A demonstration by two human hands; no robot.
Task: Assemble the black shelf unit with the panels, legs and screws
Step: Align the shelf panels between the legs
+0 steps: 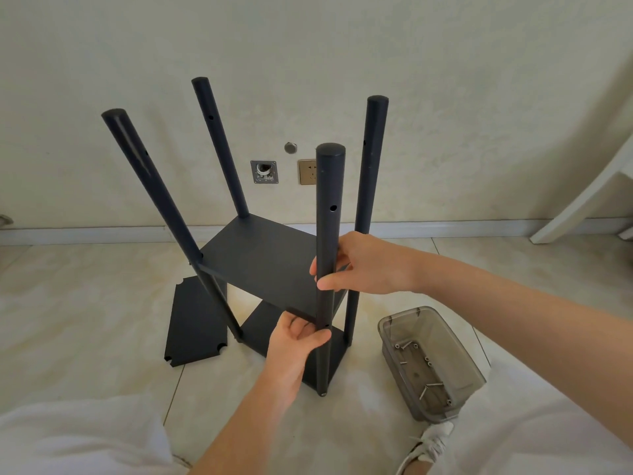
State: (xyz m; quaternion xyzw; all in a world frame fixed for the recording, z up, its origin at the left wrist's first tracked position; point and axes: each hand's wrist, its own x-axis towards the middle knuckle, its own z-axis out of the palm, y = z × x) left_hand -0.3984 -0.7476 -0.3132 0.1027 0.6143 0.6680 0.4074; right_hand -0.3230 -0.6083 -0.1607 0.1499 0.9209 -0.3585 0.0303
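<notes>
From the head camera, the black shelf unit with four round legs [263, 265] stands on the pale tiled floor [85, 320], close to the cream wall [445, 97]. Two flat black panels sit low between its legs, and the tops of the legs are bare, with small screw holes showing.

The left hand [298, 341] grasps the nearest black leg [329, 186] low down, at the corner of the upper fitted panel. The right hand [363, 265] is wrapped round the same leg just above.

A loose black panel with notched corners [195, 323] lies flat to the left, touching the unit's foot. A smoky clear plastic tray [455, 344] holding silver screws [433, 385] sits just right of it, and open floor lies on both sides. A slanted white furniture leg [582, 197] stands far right.
</notes>
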